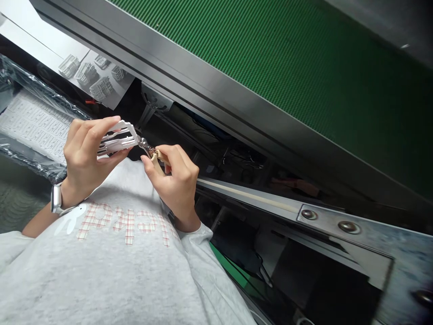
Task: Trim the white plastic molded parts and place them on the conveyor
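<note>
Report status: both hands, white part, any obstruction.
Left hand holding white plastic part. Right hand gripping pliers, head at part's end, exact contact unclear. No obstruction visible between them.

The plastic part [118, 145] is plain white; the pliers [147, 145] have cream handles [157, 166] and silver metal; the sweatshirt [135, 275], as I see it, is pale grey, its letters [129, 225] white with thin red checks, its rabbit figure [72, 220] white; the watch [56, 198] looks silvery; the conveyor belt [253, 54] is deep green with fine parallel stripes; its metal frame [216, 83] is grey.
</note>
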Demonstrator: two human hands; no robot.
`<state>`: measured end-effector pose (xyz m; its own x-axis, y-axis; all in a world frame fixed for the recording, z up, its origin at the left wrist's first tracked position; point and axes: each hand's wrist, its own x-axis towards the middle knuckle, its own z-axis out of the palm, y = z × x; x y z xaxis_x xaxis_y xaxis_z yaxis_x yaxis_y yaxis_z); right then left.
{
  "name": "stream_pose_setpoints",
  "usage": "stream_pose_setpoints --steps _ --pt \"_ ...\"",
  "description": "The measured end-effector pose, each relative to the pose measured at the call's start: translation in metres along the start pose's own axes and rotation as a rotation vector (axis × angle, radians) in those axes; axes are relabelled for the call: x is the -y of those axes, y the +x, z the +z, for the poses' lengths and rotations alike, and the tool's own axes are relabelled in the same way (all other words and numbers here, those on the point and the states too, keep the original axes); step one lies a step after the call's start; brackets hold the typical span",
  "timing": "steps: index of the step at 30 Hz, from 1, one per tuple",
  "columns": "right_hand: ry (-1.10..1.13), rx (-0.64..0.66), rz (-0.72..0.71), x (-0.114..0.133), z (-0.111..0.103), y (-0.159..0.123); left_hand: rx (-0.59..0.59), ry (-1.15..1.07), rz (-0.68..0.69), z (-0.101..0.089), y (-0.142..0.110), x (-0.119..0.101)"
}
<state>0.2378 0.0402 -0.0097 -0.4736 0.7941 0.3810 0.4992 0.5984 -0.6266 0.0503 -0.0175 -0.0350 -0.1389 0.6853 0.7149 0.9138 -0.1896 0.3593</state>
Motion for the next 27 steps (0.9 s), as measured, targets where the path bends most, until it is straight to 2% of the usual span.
stream_pose_setpoints --steps 16,27 --pt "-0.060 -0.039 -0.019 0.0033 0.0016 -0.0026 0.010 0.021 0.003 -0.0020 -0.0027 -0.0007" --pt "-0.073 -0.014 -0.023 0.0033 0.0027 -0.0027 0.012 0.017 -0.013 -0.0020 -0.0044 0.0003"
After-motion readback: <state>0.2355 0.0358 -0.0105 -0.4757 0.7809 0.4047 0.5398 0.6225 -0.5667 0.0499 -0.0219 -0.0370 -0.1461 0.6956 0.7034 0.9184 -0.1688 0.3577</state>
